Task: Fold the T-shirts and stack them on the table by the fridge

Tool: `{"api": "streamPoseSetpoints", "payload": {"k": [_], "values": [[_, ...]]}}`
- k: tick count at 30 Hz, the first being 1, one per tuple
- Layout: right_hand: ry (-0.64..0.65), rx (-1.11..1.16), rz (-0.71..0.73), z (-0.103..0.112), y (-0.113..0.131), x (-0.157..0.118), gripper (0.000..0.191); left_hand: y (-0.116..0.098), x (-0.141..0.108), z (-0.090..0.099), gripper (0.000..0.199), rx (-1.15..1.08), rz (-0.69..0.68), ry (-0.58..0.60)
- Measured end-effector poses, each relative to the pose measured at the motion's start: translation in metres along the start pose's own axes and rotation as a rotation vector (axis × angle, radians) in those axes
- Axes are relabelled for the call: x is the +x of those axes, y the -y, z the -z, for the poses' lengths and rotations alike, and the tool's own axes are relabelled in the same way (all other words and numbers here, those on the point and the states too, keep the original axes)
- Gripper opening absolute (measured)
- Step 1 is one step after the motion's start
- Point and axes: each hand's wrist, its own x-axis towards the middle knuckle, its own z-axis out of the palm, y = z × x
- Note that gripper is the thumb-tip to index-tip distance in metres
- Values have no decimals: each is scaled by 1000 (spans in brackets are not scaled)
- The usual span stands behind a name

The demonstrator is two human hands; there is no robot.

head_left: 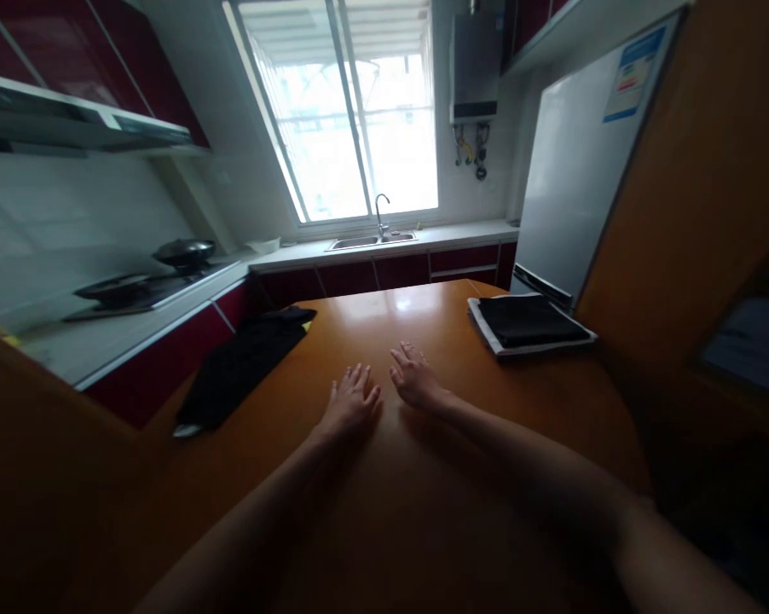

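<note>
Both hands rest near each other at the middle of the orange-brown wooden table (397, 311). My left hand (351, 403) has its fingers apart, palm down, and holds nothing. Just right of it and slightly farther forward, my right hand (415, 379) also has spread fingers and nothing in them. A black cloth (247, 362) with a small yellow patch lies on the table's left side. On the right side, folded black cloth (525, 320) sits on top of a white-edged folded piece (544, 346). Neither hand touches the cloths.
Beyond the table, a counter (308, 249) carries a sink with a faucet (380, 213) below a window. Pans (183, 252) stand on the stove at left, under a range hood (71, 124). A refrigerator (580, 170) stands at right, and a water heater (475, 64) hangs on the wall.
</note>
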Motion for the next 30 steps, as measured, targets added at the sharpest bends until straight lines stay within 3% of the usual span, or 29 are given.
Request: {"api": "streamPoseSetpoints", "payload": {"k": [4, 7, 14, 23, 27, 30], "values": [[118, -95, -29, -38, 7, -13, 59, 4, -26, -3, 62, -7, 12, 26], [191, -197, -18, -51, 7, -21, 63, 2, -34, -5, 59, -10, -35, 35], [214, -332, -10, -53, 2, -22, 62, 1, -35, -11, 59, 12, -50, 19], [227, -350, -8, -53, -1, -22, 61, 5, -36, -13, 55, -35, -68, -13], [222, -340, 8, -52, 0, -22, 60, 16, -31, -13, 39, -110, -110, -128], [227, -343, 10, -51, 0, -23, 59, 41, -21, -6, 29, -152, -59, -240]]}}
